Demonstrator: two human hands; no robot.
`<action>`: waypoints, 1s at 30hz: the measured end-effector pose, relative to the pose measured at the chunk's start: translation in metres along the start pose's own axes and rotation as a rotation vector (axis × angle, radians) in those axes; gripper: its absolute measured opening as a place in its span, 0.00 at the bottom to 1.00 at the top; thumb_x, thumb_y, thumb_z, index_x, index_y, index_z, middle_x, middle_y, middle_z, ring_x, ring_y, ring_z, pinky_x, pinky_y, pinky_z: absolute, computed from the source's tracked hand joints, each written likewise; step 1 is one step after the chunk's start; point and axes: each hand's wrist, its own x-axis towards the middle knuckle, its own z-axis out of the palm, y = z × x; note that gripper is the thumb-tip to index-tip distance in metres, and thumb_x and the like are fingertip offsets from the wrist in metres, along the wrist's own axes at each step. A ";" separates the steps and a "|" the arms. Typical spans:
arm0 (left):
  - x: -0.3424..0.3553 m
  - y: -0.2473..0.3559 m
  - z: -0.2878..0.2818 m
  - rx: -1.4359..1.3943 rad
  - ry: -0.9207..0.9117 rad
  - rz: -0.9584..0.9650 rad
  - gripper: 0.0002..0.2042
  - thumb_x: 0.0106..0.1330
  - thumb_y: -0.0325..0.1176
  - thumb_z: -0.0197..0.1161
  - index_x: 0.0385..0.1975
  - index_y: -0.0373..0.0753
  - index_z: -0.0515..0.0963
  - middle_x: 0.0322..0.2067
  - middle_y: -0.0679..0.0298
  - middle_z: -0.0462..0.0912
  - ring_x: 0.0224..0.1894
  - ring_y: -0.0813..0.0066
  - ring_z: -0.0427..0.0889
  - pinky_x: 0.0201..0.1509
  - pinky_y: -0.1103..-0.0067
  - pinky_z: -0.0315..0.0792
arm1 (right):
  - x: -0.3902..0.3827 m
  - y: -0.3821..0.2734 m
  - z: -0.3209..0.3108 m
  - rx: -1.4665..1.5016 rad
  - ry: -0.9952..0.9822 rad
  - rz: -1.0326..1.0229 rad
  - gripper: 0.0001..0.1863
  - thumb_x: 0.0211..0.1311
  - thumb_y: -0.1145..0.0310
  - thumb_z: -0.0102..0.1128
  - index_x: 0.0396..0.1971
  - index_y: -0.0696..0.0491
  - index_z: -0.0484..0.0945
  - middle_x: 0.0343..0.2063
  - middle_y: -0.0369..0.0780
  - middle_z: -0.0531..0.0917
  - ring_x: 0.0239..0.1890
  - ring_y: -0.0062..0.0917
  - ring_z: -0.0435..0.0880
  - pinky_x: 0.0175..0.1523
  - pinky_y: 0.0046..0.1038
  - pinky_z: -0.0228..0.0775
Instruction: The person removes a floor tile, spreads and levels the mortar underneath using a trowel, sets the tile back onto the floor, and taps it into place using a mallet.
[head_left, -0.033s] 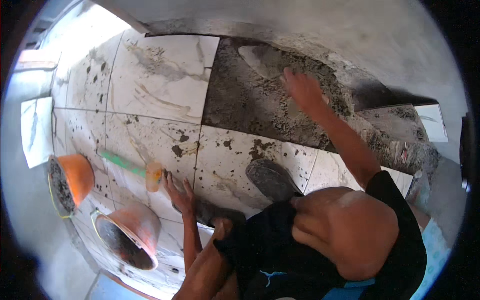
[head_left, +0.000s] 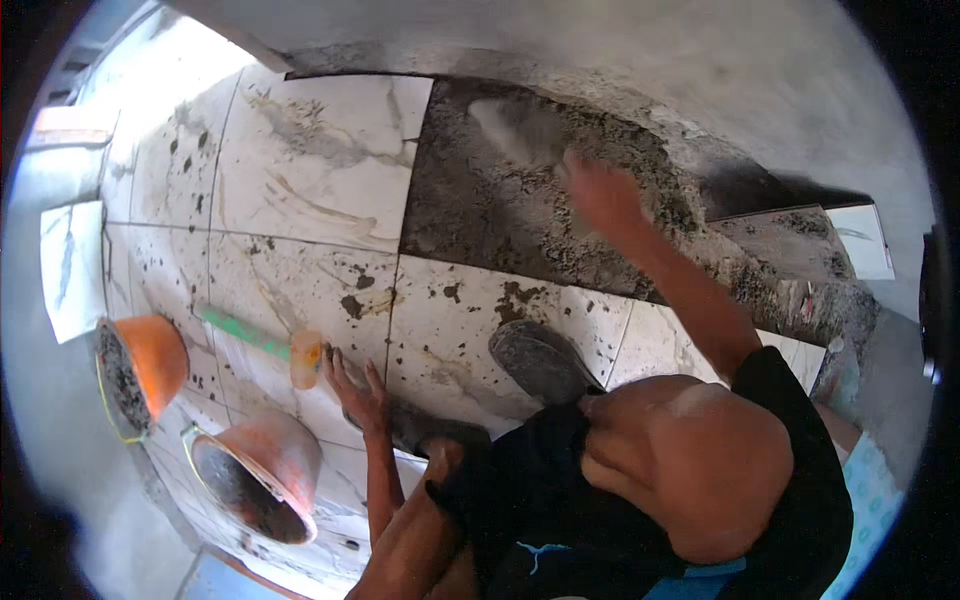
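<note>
My right hand (head_left: 608, 200) is closed round the handle of a pointed trowel (head_left: 515, 130), its blade blurred by motion. The blade is over the grey mortar bed (head_left: 470, 200) beside the wall; the handle is mostly hidden by my fingers. My left hand (head_left: 358, 393) rests on the white marbled floor tiles (head_left: 450, 330), fingers apart. Beside its fingertips lies a mallet (head_left: 250, 330) with a green handle and a pale orange head, which the hand does not grip.
Two orange buckets, one upper (head_left: 155, 362) and one lower (head_left: 275, 455), lean at the left with grey mix inside. Mortar crumbs dot the tiles. A rough wall base (head_left: 650, 100) borders the bed. My shoe (head_left: 540, 358) stands on the tiles. A white tile piece (head_left: 862, 240) lies far right.
The trowel blade has shifted slightly left and toward me with my right hand, and looks more blurred. My left hand stays beside the mallet head.
</note>
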 end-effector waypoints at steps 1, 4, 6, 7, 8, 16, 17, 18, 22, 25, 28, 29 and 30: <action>0.001 -0.002 0.000 -0.006 -0.007 0.011 0.24 0.57 0.28 0.58 0.53 0.31 0.62 0.57 0.45 0.60 0.60 0.49 0.59 0.62 0.64 0.55 | -0.017 -0.009 0.001 0.126 -0.070 0.063 0.13 0.61 0.61 0.47 0.40 0.54 0.66 0.26 0.45 0.77 0.27 0.36 0.79 0.22 0.35 0.71; 0.004 -0.005 0.004 0.028 -0.035 0.075 0.24 0.57 0.30 0.58 0.53 0.31 0.62 0.57 0.45 0.59 0.60 0.50 0.59 0.62 0.64 0.54 | -0.059 -0.039 0.006 0.185 -0.007 0.006 0.17 0.54 0.70 0.53 0.43 0.60 0.66 0.17 0.44 0.77 0.17 0.31 0.78 0.19 0.32 0.71; 0.002 -0.005 0.001 0.040 -0.042 0.055 0.24 0.59 0.32 0.56 0.54 0.31 0.61 0.57 0.45 0.60 0.60 0.50 0.59 0.63 0.64 0.53 | -0.079 -0.035 0.044 0.089 0.037 0.157 0.14 0.62 0.60 0.47 0.36 0.56 0.65 0.26 0.48 0.77 0.20 0.38 0.79 0.20 0.37 0.71; 0.003 -0.006 0.001 0.047 -0.036 0.039 0.24 0.60 0.33 0.55 0.55 0.31 0.61 0.57 0.46 0.60 0.60 0.51 0.59 0.63 0.63 0.52 | -0.083 -0.027 0.036 0.086 0.036 0.174 0.14 0.62 0.60 0.47 0.36 0.56 0.65 0.26 0.48 0.77 0.20 0.38 0.79 0.20 0.37 0.71; 0.001 -0.006 0.001 0.039 -0.033 0.041 0.23 0.61 0.34 0.54 0.55 0.31 0.61 0.58 0.46 0.60 0.60 0.51 0.59 0.63 0.63 0.53 | -0.086 -0.017 0.023 0.129 -0.030 0.350 0.14 0.62 0.59 0.47 0.35 0.56 0.65 0.26 0.48 0.77 0.21 0.38 0.79 0.20 0.38 0.71; 0.001 -0.007 0.005 0.062 -0.067 0.084 0.23 0.63 0.37 0.53 0.54 0.31 0.61 0.57 0.47 0.60 0.60 0.51 0.59 0.62 0.63 0.53 | -0.167 0.017 0.038 0.217 -0.152 0.579 0.13 0.62 0.58 0.47 0.39 0.52 0.67 0.26 0.46 0.78 0.27 0.39 0.80 0.28 0.40 0.72; 0.002 -0.007 0.006 0.090 -0.071 0.106 0.23 0.63 0.37 0.53 0.54 0.30 0.61 0.57 0.47 0.60 0.60 0.51 0.59 0.62 0.63 0.53 | -0.176 0.023 0.038 0.107 -0.173 0.612 0.14 0.61 0.61 0.49 0.44 0.50 0.68 0.29 0.45 0.79 0.28 0.36 0.81 0.29 0.37 0.74; 0.004 -0.006 0.006 0.119 -0.075 0.128 0.23 0.64 0.37 0.52 0.54 0.30 0.61 0.57 0.47 0.60 0.60 0.51 0.59 0.63 0.63 0.53 | -0.178 0.036 0.046 0.260 -0.163 0.847 0.16 0.58 0.67 0.52 0.47 0.51 0.68 0.39 0.43 0.75 0.32 0.31 0.81 0.29 0.34 0.75; 0.003 0.002 0.003 0.108 -0.087 0.111 0.23 0.64 0.37 0.52 0.54 0.30 0.61 0.57 0.46 0.60 0.61 0.52 0.58 0.63 0.62 0.53 | -0.203 0.039 0.044 0.266 0.064 0.428 0.12 0.60 0.58 0.49 0.34 0.52 0.68 0.28 0.44 0.77 0.29 0.43 0.77 0.31 0.43 0.70; 0.006 0.000 0.008 0.086 -0.083 0.120 0.22 0.64 0.37 0.52 0.54 0.30 0.61 0.57 0.46 0.60 0.61 0.52 0.58 0.63 0.62 0.53 | -0.203 0.042 0.055 0.244 -0.098 0.286 0.12 0.59 0.58 0.51 0.36 0.49 0.68 0.29 0.40 0.76 0.31 0.39 0.78 0.30 0.42 0.72; 0.006 0.003 0.004 0.118 -0.100 0.131 0.23 0.64 0.37 0.52 0.54 0.29 0.61 0.57 0.46 0.61 0.61 0.51 0.58 0.63 0.63 0.52 | -0.180 0.090 0.079 -0.061 0.138 0.171 0.13 0.59 0.60 0.51 0.37 0.53 0.69 0.24 0.41 0.77 0.21 0.29 0.79 0.18 0.29 0.72; 0.005 0.004 0.003 0.114 -0.099 0.125 0.23 0.64 0.37 0.52 0.54 0.28 0.61 0.57 0.46 0.61 0.61 0.51 0.58 0.63 0.63 0.52 | -0.171 0.100 0.076 -0.049 0.142 0.166 0.13 0.59 0.60 0.51 0.37 0.53 0.69 0.24 0.41 0.77 0.21 0.29 0.79 0.18 0.29 0.72; 0.005 0.004 0.003 0.102 -0.098 0.117 0.23 0.64 0.37 0.52 0.54 0.28 0.61 0.57 0.46 0.61 0.61 0.51 0.58 0.63 0.64 0.52 | -0.162 0.110 0.066 -0.033 0.142 0.286 0.14 0.59 0.59 0.51 0.38 0.53 0.69 0.26 0.42 0.77 0.23 0.30 0.80 0.17 0.30 0.72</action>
